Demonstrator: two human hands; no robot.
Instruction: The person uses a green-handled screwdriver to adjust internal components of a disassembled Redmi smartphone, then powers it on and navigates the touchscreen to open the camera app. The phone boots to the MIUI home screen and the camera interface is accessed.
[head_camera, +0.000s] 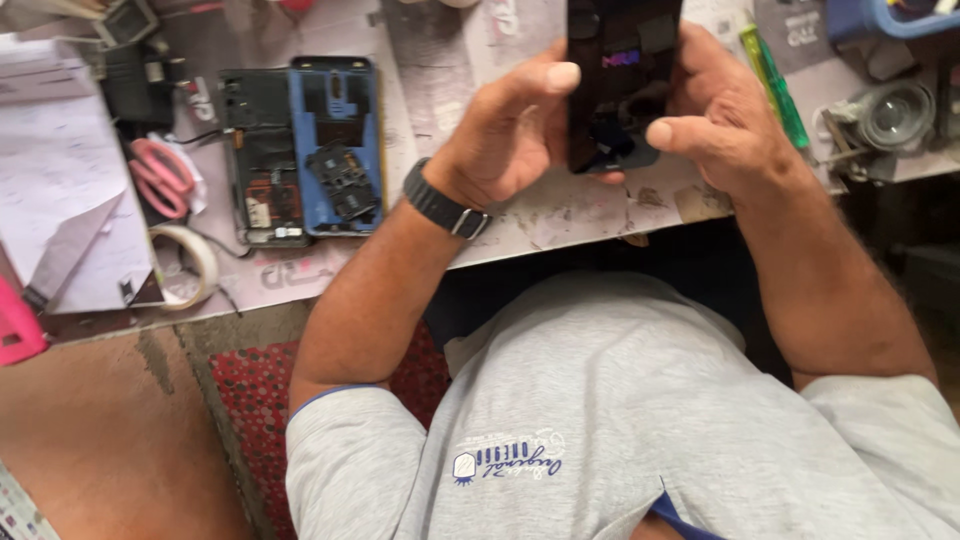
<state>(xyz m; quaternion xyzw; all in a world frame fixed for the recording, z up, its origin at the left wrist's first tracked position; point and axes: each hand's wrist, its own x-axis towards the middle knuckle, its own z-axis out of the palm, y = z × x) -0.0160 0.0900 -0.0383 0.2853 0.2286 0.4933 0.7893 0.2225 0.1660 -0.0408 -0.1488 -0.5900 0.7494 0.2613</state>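
I hold a black phone (620, 70) upright over the work mat, gripped from both sides. My left hand (510, 130), with a dark watch on its wrist, wraps the phone's left edge, its thumb lying on the back. My right hand (725, 125) clasps the right edge, and its thumb presses near the bottom end, where a dark blue part shows. The phone's back faces me with its cover off. The top of the phone runs out of the frame.
A disassembled phone with a blue frame (335, 145) lies to the left beside a black opened phone body (262, 165). Pink scissors (165, 178), a tape roll (190, 262) and papers (55, 170) sit further left. A green screwdriver (775, 85) and a round metal fixture (895, 115) are at the right.
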